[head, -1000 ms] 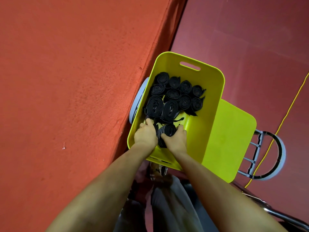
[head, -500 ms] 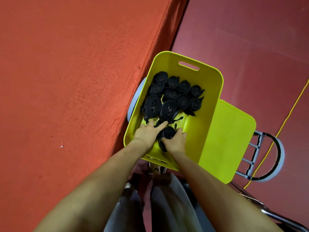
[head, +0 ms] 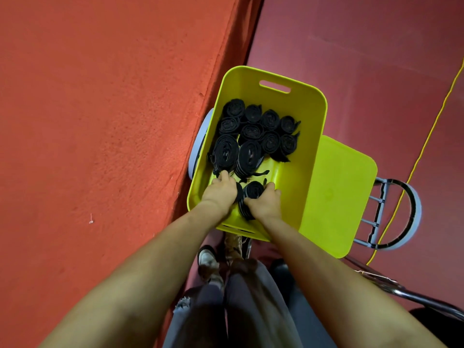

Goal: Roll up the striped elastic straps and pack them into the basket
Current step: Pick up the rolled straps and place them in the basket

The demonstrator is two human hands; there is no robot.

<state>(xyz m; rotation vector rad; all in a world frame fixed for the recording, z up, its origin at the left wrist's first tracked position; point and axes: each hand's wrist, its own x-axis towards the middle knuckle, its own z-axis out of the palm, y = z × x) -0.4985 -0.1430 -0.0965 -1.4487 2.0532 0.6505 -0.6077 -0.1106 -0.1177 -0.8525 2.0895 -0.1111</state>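
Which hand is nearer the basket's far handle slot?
Right, slightly. The right hand sits below the handle slot, gripping a roll; the left hand is further left, by the near-left wall.

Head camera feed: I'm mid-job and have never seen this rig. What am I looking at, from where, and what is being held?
There is no machine here: the one view comes from a camera worn on a person's head, looking down past both bare arms. The lime-green basket sits beside an orange felt-covered surface, over a dark red floor. Inside it, rolled straps are packed on end against the far side. The left hand and right hand reach into the near end, their fingers curled round one more dark roll between them. A flat green lid-like panel lies to the right.
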